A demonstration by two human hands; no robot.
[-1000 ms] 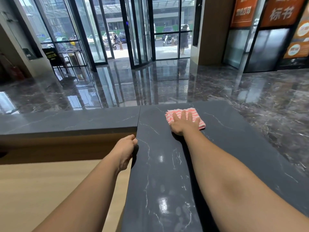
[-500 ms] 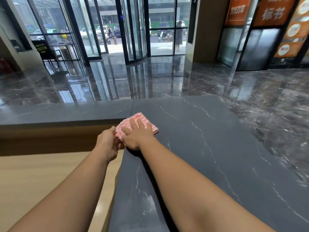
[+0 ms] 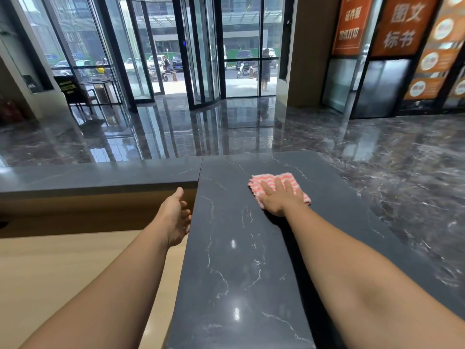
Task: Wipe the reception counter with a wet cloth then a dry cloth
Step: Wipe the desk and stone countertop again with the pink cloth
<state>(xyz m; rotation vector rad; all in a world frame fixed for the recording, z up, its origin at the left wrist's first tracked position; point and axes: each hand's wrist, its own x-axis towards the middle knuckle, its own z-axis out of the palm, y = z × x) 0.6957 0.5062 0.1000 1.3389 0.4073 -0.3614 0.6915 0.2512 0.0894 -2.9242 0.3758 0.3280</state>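
— While the right hand is pressing down with straight fingers, what is lying under it?
— The pink striped cloth is lying flat on the dark counter, toward its far end; the left hand is hovering empty, fingers relaxed, just beside the counter's left edge.

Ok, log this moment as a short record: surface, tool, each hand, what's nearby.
surface: dark veined stone counter, glossy
tool: pink-and-white striped cloth, flat on the counter toward its far end
right: right hand palm down on the cloth, fingers straight
left: left hand open, holds nothing, beside the counter's left edge
nearby: lower wooden desk left of the counter
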